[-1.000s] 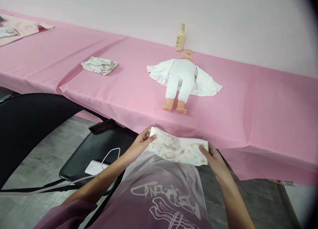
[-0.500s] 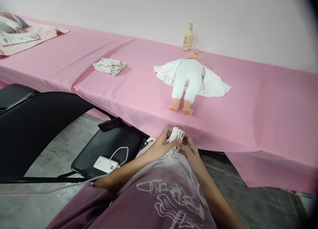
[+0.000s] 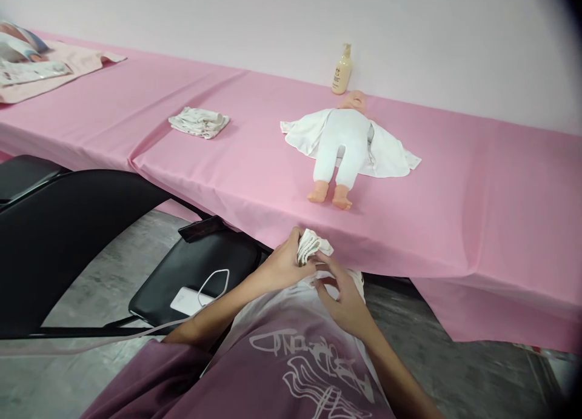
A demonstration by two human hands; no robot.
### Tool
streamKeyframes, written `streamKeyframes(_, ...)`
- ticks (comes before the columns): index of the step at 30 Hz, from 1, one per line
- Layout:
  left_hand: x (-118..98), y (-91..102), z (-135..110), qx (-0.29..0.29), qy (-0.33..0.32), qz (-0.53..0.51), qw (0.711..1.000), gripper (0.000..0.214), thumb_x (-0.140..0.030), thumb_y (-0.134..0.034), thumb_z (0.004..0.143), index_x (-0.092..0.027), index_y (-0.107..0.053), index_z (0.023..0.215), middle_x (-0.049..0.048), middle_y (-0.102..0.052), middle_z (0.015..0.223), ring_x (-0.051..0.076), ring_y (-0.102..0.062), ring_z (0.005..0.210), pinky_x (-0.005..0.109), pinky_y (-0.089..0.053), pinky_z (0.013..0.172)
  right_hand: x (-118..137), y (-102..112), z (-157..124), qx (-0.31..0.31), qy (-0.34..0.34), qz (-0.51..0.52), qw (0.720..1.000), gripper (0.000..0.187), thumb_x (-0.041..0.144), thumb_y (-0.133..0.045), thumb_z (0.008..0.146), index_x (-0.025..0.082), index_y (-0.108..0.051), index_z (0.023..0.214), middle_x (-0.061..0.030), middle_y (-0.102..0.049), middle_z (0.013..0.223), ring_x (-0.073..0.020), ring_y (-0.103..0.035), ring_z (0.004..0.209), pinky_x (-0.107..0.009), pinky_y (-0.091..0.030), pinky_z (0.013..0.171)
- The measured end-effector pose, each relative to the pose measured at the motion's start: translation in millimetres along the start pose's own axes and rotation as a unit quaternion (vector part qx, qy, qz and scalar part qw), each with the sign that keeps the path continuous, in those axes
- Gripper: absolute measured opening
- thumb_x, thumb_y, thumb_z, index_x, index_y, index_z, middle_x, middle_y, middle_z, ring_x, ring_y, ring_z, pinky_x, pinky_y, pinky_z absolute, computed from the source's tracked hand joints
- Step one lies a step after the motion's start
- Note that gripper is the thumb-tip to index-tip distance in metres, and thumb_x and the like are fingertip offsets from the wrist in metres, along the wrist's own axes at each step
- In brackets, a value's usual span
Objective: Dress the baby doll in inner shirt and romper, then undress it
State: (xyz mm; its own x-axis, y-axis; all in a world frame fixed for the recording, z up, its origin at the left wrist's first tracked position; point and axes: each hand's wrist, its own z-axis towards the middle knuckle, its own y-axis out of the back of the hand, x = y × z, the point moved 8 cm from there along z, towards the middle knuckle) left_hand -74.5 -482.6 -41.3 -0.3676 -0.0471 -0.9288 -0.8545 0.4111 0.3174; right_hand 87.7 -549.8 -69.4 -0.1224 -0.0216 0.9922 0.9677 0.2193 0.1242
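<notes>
My left hand is closed around a small folded white printed garment, held just below the near edge of the pink-covered table. My right hand sits lower, fingers curled on the garment's hanging part against my lap. A baby doll in white trousers lies on an open white top, feet toward me, a little beyond my hands. Behind its head stands a cream pump bottle.
A folded printed cloth lies on the table to the left. Far left are a pink mat and packets. Black folding chairs stand at my left; one seat holds a white power bank with cable and a dark phone.
The garment was stretched wide between both hands, then was folded up into a small bundle. My right hand has dropped lower while the left keeps the bundle.
</notes>
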Motion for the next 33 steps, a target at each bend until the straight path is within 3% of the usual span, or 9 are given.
streamKeyframes(3,-13.4,13.1,-5.9,-0.006,-0.031,0.045,0.998,0.033,-0.031,-0.077,0.095,-0.022,-0.062,0.123,0.0023,-0.075,0.103,0.023,-0.07,0.09,0.033,-0.05,0.077,0.5,19.3,9.5,-0.084,0.027,-0.089,0.992,0.052,0.046,-0.085,0.104,0.03,-0.071,0.152,-0.0148,-0.069,0.157,-0.0343,-0.069,0.14,-0.054,-0.065,0.118)
streamKeyframes(6,-29.3,20.2,-14.0,0.026,-0.082,0.07,0.994,0.031,-0.024,-0.073,0.096,-0.022,-0.069,0.127,0.0035,-0.079,0.11,0.024,-0.074,0.095,0.033,-0.053,0.083,-5.8,36.3,18.9,-0.129,0.039,-0.1,0.986,0.094,0.057,-0.104,0.084,0.029,-0.06,0.162,-0.0173,-0.056,0.172,-0.0386,-0.06,0.155,-0.059,-0.056,0.129)
streamKeyframes(8,-39.5,21.8,-20.2,0.056,-0.125,0.077,0.988,0.034,-0.022,-0.071,0.1,-0.022,-0.071,0.133,0.0058,-0.082,0.123,0.026,-0.078,0.106,0.034,-0.057,0.093,-14.0,36.2,25.9,-0.083,0.015,-0.063,0.994,0.11,0.059,-0.109,0.077,0.029,-0.055,0.168,-0.0174,-0.054,0.176,-0.0386,-0.062,0.154,-0.056,-0.06,0.124)
streamKeyframes(11,-47.1,23.8,-25.5,0.068,-0.162,0.109,0.978,0.038,-0.019,-0.065,0.104,-0.023,-0.071,0.141,0.0095,-0.081,0.135,0.03,-0.079,0.118,0.038,-0.058,0.106,-20.9,20.1,31.7,0.051,-0.041,-0.025,0.998,0.08,0.062,-0.1,0.089,0.026,-0.071,0.155,-0.0125,-0.076,0.152,-0.0353,-0.075,0.133,-0.049,-0.065,0.111)
streamKeyframes(13,-47.9,25.4,-24.6,0.051,-0.168,0.138,0.975,0.043,-0.022,-0.07,0.103,-0.023,-0.07,0.146,0.0129,-0.08,0.143,0.035,-0.078,0.128,0.043,-0.058,0.111,-18.4,11.4,33.0,0.095,-0.057,-0.021,0.994,0.059,0.064,-0.088,0.101,0.025,-0.081,0.145,-0.0086,-0.084,0.135,-0.0336,-0.079,0.12,-0.045,-0.066,0.103)
streamKeyframes(17,-44.5,26.2,-16.6,0.029,-0.152,0.164,0.974,0.06,-0.035,-0.088,0.098,-0.023,-0.071,0.154,0.0177,-0.075,0.159,0.045,-0.072,0.144,0.053,-0.056,0.121,-13.0,3.8,35.9,0.083,-0.074,-0.019,0.994,0.056,0.067,-0.078,0.106,0.022,-0.086,0.14,-0.0066,-0.088,0.117,-0.0317,-0.08,0.099,-0.041,-0.066,0.084)
streamKeyframes(23,-48.1,29.1,-8.4,0.017,-0.157,0.143,0.977,0.04,-0.026,-0.076,0.104,-0.028,-0.081,0.143,0.0113,-0.083,0.147,0.039,-0.077,0.136,0.052,-0.056,0.121,-19.1,1.8,31.5,0.095,-0.056,-0.01,0.994,0.065,0.056,-0.092,0.096,0.029,-0.079,0.154,-0.0073,-0.085,0.141,-0.0373,-0.078,0.131,-0.052,-0.065,0.114)
streamKeyframes(28,-50.6,38.6,-4.3,-0.018,-0.151,0.135,0.979,0.042,-0.03,-0.083,0.1,-0.025,-0.081,0.142,0.0119,-0.084,0.142,0.04,-0.078,0.132,0.05,-0.057,0.117,-42.7,9.1,21.6,0.114,-0.082,0.005,0.99,0.063,0.054,-0.098,0.091,0.026,-0.082,0.145,-0.0097,-0.088,0.129,-0.0378,-0.081,0.121,-0.054,-0.068,0.107)
streamKeyframes(33,-51.3,48.8,2.8,-0.022,-0.121,0.137,0.983,0.056,-0.052,-0.095,0.096,-0.023,-0.078,0.141,0.0112,-0.085,0.132,0.036,-0.079,0.115,0.041,-0.056,0.1,-53.8,25.2,16.9,0.04,-0.116,0.036,0.992,0.063,0.063,-0.097,0.09,0.026,-0.083,0.139,-0.0101,-0.088,0.13,-0.0349,-0.082,0.115,-0.049,-0.07,0.1)
